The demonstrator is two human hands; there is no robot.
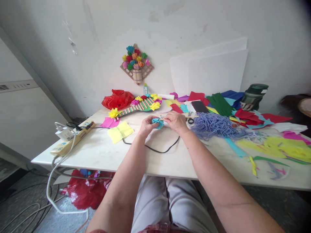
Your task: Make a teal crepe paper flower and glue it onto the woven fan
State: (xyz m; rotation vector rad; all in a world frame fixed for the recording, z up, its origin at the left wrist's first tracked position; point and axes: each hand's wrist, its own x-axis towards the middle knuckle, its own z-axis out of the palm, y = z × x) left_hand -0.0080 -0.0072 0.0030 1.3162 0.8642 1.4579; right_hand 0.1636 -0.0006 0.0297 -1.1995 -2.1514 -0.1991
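Both my hands are close together above the middle of the table. My left hand [147,125] is closed on a crumpled piece of light blue crepe paper [158,123]. In my right hand [177,121] is a thin wooden stick [193,116], pinched so that one end meets the blue paper and the other points right. Just beyond my hands lies a green woven panel [141,106] trimmed with yellow, pink and red paper flowers. A yellow paper square [120,132] rests left of my left hand. Scissors [190,121] lie partly hidden beside my right hand.
A heap of purple-blue yarn [212,124] and many coloured paper pieces [220,104] cover the right side. A green flask [254,97] stands at back right. A power strip [73,138] sits at the left edge, and a black cord [160,151] loops across the tabletop.
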